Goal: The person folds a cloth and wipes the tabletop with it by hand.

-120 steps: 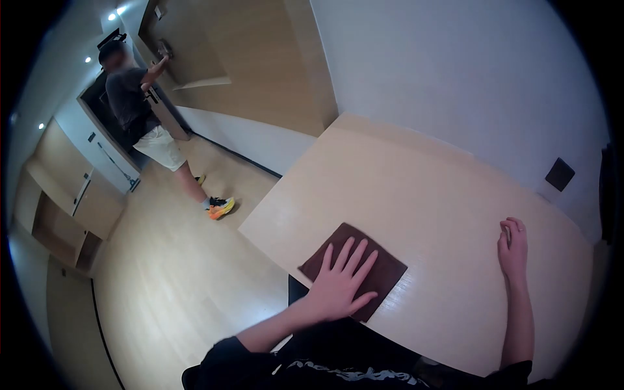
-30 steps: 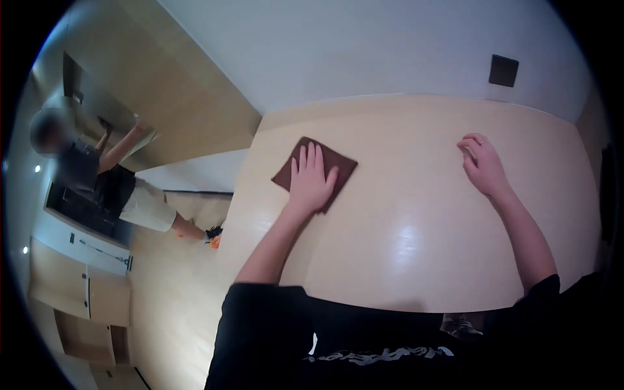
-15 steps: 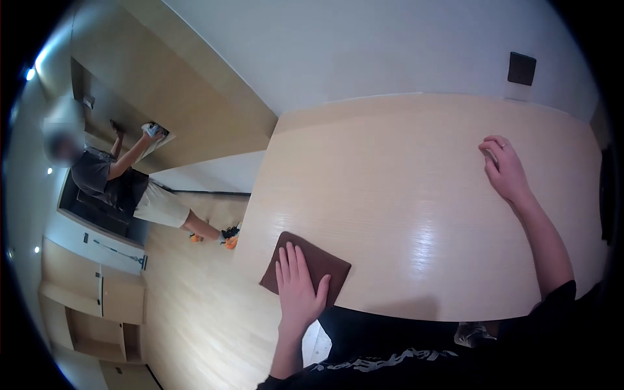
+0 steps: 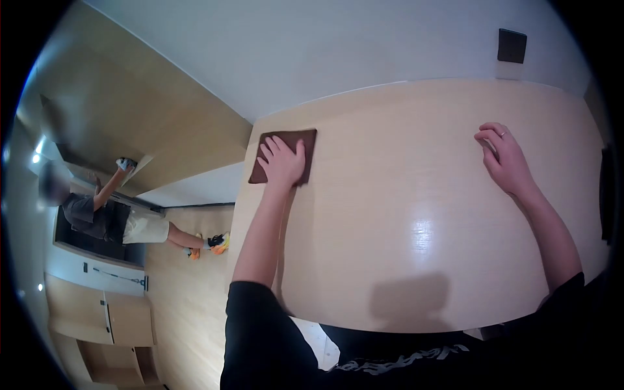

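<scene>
My left hand lies flat on a folded brown cloth, its fingers spread and pressing down. The cloth is at the far left corner of the pale wooden tabletop, close to the wall. Over on the right side of the table is my right hand, its fingers loosely curved and the thumb apart from them. Nothing is held in it, and a ring shows on one finger.
A dark square wall plate is on the white wall behind the table. To the left, another person reaches toward a wooden panel with a cloth in one hand. Wooden cabinets stand beyond the floor.
My left hand has slid the brown cloth from the table's near left edge to its far left corner. My right hand has hardly moved. The view has shifted slightly.
</scene>
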`<state>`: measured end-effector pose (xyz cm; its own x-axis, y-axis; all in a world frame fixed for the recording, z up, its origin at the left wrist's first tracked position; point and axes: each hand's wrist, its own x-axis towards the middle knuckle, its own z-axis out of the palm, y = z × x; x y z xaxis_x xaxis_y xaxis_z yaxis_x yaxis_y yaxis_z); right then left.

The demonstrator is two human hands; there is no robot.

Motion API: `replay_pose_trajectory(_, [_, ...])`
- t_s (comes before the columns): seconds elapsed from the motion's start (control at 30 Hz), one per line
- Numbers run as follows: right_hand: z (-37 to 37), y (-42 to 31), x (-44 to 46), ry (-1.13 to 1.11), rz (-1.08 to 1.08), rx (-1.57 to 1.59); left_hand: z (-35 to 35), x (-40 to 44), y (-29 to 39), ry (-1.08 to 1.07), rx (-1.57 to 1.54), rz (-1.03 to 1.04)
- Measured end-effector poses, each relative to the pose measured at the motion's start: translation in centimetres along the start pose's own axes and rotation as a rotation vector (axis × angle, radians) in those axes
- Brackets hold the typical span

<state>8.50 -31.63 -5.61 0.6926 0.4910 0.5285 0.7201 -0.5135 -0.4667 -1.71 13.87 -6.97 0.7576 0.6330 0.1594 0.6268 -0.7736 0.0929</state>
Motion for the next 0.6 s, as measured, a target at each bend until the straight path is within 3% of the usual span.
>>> replay_pose_trajectory(0.1, [-0.1, -0.6, 0.0, -0.015, 0.008, 0.024, -0.6, 4.4, 2.4, -0.078, 0.045, -0.2])
replay_pose_trajectory(0.37, [-0.2, 0.4, 0.2, -0.022, 0.003, -0.043, 2.1, 13.1, 4.9, -0.074, 0.035, -0.446])
replay_pose_trajectory(0.6, [-0.3, 0.2, 0.1, -0.035, 0.0, -0.001, 1.7, 11.7, 4.3, -0.033, 0.031, -0.338])
